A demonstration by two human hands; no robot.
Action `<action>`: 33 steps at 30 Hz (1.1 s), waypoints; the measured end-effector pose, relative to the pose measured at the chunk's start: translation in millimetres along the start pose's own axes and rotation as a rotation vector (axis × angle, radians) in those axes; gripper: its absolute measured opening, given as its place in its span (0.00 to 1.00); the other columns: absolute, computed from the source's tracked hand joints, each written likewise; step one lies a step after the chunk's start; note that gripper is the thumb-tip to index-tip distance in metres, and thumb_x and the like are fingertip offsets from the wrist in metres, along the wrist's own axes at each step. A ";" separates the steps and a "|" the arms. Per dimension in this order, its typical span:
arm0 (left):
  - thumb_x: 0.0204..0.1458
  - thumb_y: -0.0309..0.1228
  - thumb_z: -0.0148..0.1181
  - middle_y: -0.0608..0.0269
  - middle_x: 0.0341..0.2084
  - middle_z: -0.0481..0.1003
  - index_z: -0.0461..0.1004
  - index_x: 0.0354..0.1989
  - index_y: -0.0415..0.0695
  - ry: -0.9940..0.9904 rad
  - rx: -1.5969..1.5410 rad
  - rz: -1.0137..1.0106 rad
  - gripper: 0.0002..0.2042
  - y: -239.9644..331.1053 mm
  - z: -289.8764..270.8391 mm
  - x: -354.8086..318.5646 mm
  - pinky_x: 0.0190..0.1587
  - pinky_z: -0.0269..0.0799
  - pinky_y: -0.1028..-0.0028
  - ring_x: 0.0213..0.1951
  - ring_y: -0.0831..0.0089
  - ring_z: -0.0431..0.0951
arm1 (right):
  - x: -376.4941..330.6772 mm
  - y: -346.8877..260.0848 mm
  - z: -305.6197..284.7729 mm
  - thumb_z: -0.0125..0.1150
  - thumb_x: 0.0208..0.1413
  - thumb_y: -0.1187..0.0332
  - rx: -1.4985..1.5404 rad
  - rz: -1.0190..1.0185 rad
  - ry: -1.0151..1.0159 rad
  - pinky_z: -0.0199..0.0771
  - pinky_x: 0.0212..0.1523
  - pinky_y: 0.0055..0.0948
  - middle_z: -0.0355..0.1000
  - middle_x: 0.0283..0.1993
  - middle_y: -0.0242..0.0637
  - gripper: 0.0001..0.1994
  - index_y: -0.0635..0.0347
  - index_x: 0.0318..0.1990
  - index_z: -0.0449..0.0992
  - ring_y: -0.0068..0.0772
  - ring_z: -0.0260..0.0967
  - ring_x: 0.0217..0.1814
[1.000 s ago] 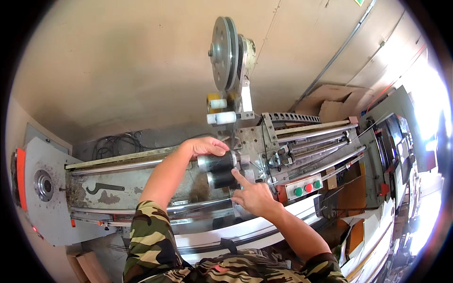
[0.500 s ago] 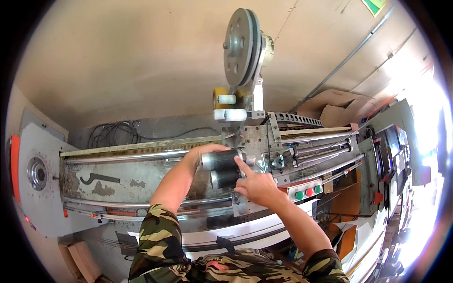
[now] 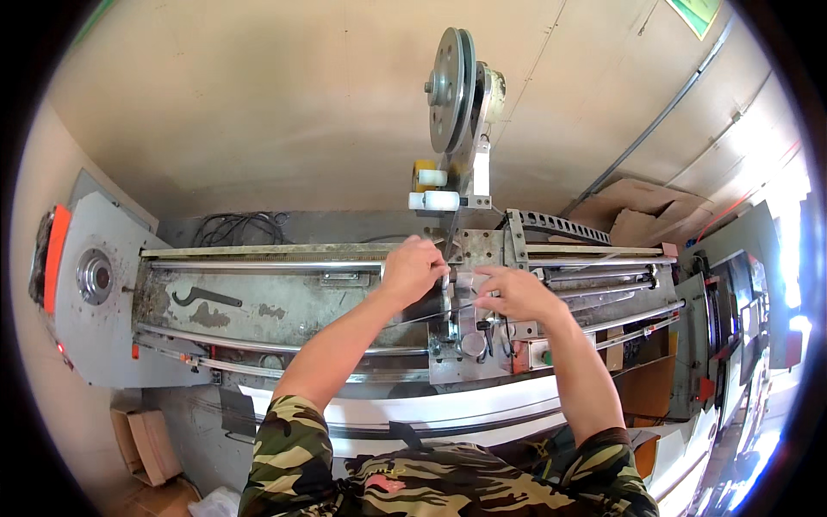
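My left hand (image 3: 415, 271) is over the carriage plate (image 3: 444, 370), its fingers drawn together on something I cannot make out. A dark cylinder (image 3: 428, 303) shows partly beneath it. My right hand (image 3: 521, 295) is just to the right, index finger reaching left and the other fingers bent by the silver fittings (image 3: 466, 323). A thin dark strand or rod (image 3: 418, 320) slants from its fingertips toward the lower left; its kind is unclear. Above stands a grey grooved wheel (image 3: 448, 90) on an arm, with white rollers (image 3: 433, 201) and a yellow roller (image 3: 422, 175) below it.
A hook spanner (image 3: 207, 297) lies on the machine bed at left. Long metal rails (image 3: 284, 346) run across the bed toward a grey end housing (image 3: 95, 276). A black cable chain (image 3: 564, 226), cardboard (image 3: 646, 207) and coiled cable (image 3: 241, 228) lie along the back.
My left hand has moved right and now covers where the two black-and-silver cylinders showed. My right hand has shifted right and up, off the cylinders. The view has shifted slightly.
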State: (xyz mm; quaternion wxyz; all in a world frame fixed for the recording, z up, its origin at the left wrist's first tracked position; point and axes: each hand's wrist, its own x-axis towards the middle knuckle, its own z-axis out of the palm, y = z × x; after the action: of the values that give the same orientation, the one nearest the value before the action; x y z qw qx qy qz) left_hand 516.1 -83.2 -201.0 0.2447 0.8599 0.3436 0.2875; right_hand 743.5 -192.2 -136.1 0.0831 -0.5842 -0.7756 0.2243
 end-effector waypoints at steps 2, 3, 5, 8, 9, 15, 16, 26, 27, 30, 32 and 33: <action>0.46 0.36 0.70 0.67 0.27 0.76 0.77 0.24 0.46 0.054 0.024 0.040 0.09 13.3 -3.9 -1.6 0.37 0.73 0.63 0.35 0.62 0.75 | -9.4 18.2 -8.4 0.64 0.55 0.52 0.101 0.079 -0.022 0.76 0.46 0.42 0.79 0.50 0.39 0.13 0.49 0.36 0.84 0.46 0.78 0.44; 0.47 0.36 0.70 0.66 0.27 0.76 0.77 0.24 0.46 0.051 0.048 0.051 0.09 19.7 -8.1 -4.5 0.37 0.73 0.63 0.35 0.62 0.75 | -9.7 21.8 -10.0 0.65 0.55 0.52 0.107 0.147 -0.035 0.76 0.45 0.41 0.80 0.45 0.39 0.13 0.49 0.36 0.85 0.46 0.78 0.43; 0.47 0.36 0.70 0.65 0.27 0.76 0.77 0.25 0.46 0.040 0.102 0.076 0.09 28.3 -18.3 -12.8 0.38 0.73 0.62 0.36 0.62 0.75 | -9.2 25.0 -14.2 0.65 0.55 0.53 0.124 0.280 -0.059 0.76 0.42 0.41 0.81 0.34 0.39 0.13 0.50 0.35 0.85 0.46 0.78 0.39; 0.49 0.36 0.68 0.62 0.28 0.77 0.77 0.27 0.45 -0.020 0.109 0.028 0.09 31.8 -21.1 -23.7 0.37 0.73 0.60 0.36 0.58 0.77 | -4.5 37.1 -0.1 0.65 0.55 0.54 0.215 0.275 -0.029 0.75 0.40 0.40 0.80 0.29 0.38 0.12 0.49 0.35 0.86 0.44 0.78 0.36; 0.50 0.36 0.68 0.61 0.28 0.78 0.77 0.28 0.44 -0.035 0.101 0.012 0.09 32.5 -23.0 -27.5 0.37 0.73 0.60 0.35 0.57 0.77 | -2.3 38.2 3.5 0.65 0.55 0.54 0.244 0.279 -0.034 0.75 0.39 0.40 0.80 0.29 0.37 0.11 0.49 0.35 0.86 0.43 0.78 0.36; 0.52 0.34 0.66 0.53 0.26 0.79 0.77 0.33 0.43 -0.081 -0.062 -0.178 0.08 38.3 -23.6 -41.5 0.33 0.72 0.59 0.29 0.52 0.79 | 1.7 35.3 10.3 0.66 0.55 0.53 0.243 0.256 0.040 0.76 0.41 0.39 0.80 0.31 0.37 0.12 0.50 0.36 0.86 0.43 0.78 0.37; 0.52 0.34 0.67 0.54 0.26 0.79 0.78 0.32 0.42 -0.066 -0.082 -0.171 0.09 37.7 -22.2 -42.2 0.32 0.72 0.60 0.30 0.54 0.79 | 2.3 38.1 13.8 0.66 0.54 0.53 0.240 0.260 0.055 0.76 0.41 0.39 0.81 0.32 0.38 0.12 0.50 0.36 0.86 0.43 0.78 0.37; 0.48 0.27 0.68 0.56 0.31 0.83 0.81 0.33 0.39 -0.158 -0.024 -0.104 0.06 29.7 -16.2 -32.1 0.38 0.77 0.70 0.34 0.63 0.83 | -4.9 38.1 24.9 0.69 0.51 0.54 0.220 0.278 0.249 0.77 0.39 0.37 0.81 0.31 0.36 0.11 0.48 0.35 0.87 0.41 0.79 0.35; 0.48 0.26 0.68 0.56 0.30 0.83 0.80 0.33 0.39 -0.135 -0.042 -0.140 0.06 32.2 -14.7 -30.0 0.39 0.77 0.69 0.34 0.62 0.83 | -5.4 37.5 24.6 0.69 0.51 0.54 0.220 0.285 0.264 0.78 0.39 0.37 0.81 0.31 0.36 0.11 0.47 0.34 0.87 0.40 0.79 0.35; 0.46 0.22 0.66 0.55 0.29 0.82 0.74 0.35 0.41 -0.097 -0.056 -0.212 0.09 38.9 -9.7 -25.6 0.39 0.77 0.65 0.33 0.60 0.83 | -5.5 41.3 29.3 0.70 0.50 0.54 0.225 0.253 0.318 0.78 0.40 0.38 0.81 0.32 0.36 0.11 0.47 0.34 0.87 0.40 0.79 0.36; 0.45 0.21 0.66 0.55 0.28 0.81 0.72 0.34 0.41 -0.094 0.041 -0.217 0.10 45.0 -9.5 -21.9 0.38 0.77 0.63 0.33 0.58 0.83 | -6.4 42.0 29.6 0.70 0.50 0.52 0.197 0.208 0.357 0.78 0.40 0.39 0.81 0.32 0.37 0.12 0.48 0.34 0.86 0.42 0.79 0.36; 0.45 0.21 0.66 0.55 0.27 0.81 0.71 0.34 0.41 -0.093 0.089 -0.219 0.10 47.3 -9.5 -20.1 0.37 0.76 0.63 0.33 0.57 0.82 | -7.1 42.1 28.5 0.69 0.51 0.52 0.166 0.176 0.373 0.78 0.40 0.40 0.81 0.33 0.38 0.13 0.48 0.35 0.86 0.43 0.79 0.37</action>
State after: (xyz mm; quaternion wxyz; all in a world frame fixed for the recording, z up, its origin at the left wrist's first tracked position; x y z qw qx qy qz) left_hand 519.1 -126.3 -171.5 0.2520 0.8396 0.4362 0.2032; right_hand 771.1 -196.8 -179.1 0.2527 -0.6723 -0.6716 0.1818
